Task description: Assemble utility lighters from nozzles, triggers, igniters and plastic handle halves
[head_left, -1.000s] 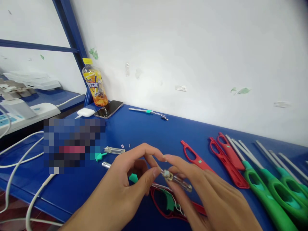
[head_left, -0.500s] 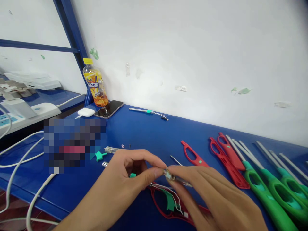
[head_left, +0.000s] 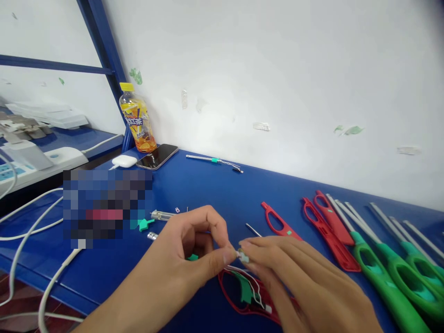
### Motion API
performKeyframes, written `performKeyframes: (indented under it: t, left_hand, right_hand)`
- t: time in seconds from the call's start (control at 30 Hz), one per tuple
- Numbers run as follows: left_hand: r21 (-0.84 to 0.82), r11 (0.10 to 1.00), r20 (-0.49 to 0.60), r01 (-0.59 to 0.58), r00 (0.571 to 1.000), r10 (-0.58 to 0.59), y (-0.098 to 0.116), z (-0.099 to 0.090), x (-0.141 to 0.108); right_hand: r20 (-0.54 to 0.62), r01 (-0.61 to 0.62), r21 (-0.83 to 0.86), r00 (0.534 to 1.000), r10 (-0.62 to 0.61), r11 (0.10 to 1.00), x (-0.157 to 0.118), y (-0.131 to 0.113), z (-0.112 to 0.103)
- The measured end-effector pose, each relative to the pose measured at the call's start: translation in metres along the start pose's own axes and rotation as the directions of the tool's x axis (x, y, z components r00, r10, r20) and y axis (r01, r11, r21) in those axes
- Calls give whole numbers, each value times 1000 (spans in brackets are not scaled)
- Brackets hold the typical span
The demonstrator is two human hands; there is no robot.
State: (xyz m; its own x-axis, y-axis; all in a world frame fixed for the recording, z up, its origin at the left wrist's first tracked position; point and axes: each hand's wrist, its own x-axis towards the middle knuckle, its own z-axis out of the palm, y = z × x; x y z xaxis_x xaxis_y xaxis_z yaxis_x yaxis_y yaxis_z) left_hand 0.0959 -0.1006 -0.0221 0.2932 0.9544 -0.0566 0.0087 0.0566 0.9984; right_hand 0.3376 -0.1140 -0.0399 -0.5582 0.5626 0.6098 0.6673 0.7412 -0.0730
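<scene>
My left hand (head_left: 204,254) is closed in a pinch, thumb and forefinger at the tip of a small clear part (head_left: 244,256). What the left fingertips grip, if anything, is too small to make out. My right hand (head_left: 294,273) grips the clear part, with only its whitish end showing between the fingers. Under the hands lies an open red lighter handle shell (head_left: 227,296), with a green trigger (head_left: 246,291) and white wires (head_left: 258,289) inside. Another green piece (head_left: 193,257) is partly hidden behind my left hand.
Red handle shells (head_left: 329,245) and several green lighters (head_left: 378,277) with metal tubes lie right. Left are a clear tank (head_left: 161,215), a green trigger (head_left: 144,225) and a pixelated patch. A metal tube (head_left: 201,158), phone (head_left: 157,157) and drink bottle (head_left: 138,120) are along the wall.
My left fingertips have drawn slightly down at the part's end, with the forefinger more bent. The part has turned in my right fingers, so its long clear body no longer shows.
</scene>
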Motion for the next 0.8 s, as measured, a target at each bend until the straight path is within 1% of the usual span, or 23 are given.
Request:
performKeyframes:
  t: [0.13,0.23,0.3,0.4,0.57,0.7,0.73,0.8]
  left_hand:
    - [-86,996,27,26,999,-24,-1,-1,-3]
    - [-186,981,77,59,996,-45,-7,-3,-4]
    - [-221,973,77,66,996,-50,-12,-4,-4]
    - [-213,976,57,55,997,-44,-14,-4,-4]
    - [-222,972,28,75,997,-70,-13,-3,-3]
    - [-235,969,34,73,997,-66,-12,-3,-2]
    - [-211,974,32,81,997,-76,-10,-2,-2]
    - [-110,990,4,84,996,-84,-3,3,0]
  right_hand:
    - [3,26,32,1000,-26,999,-3,0,-1]
    - [-17,33,43,999,-32,999,-2,-2,-3]
    - [-39,27,45,999,-25,999,-1,-4,-3]
    - [-66,32,37,997,-30,999,1,-7,1]
    - [-33,14,-11,999,-14,1000,2,-8,5]
    - [-6,4,15,1000,-4,1000,1,-9,0]
    - [6,-1,23,1000,1,1000,1,-8,-2]
    - [12,-37,33,999,37,999,2,-7,-8]
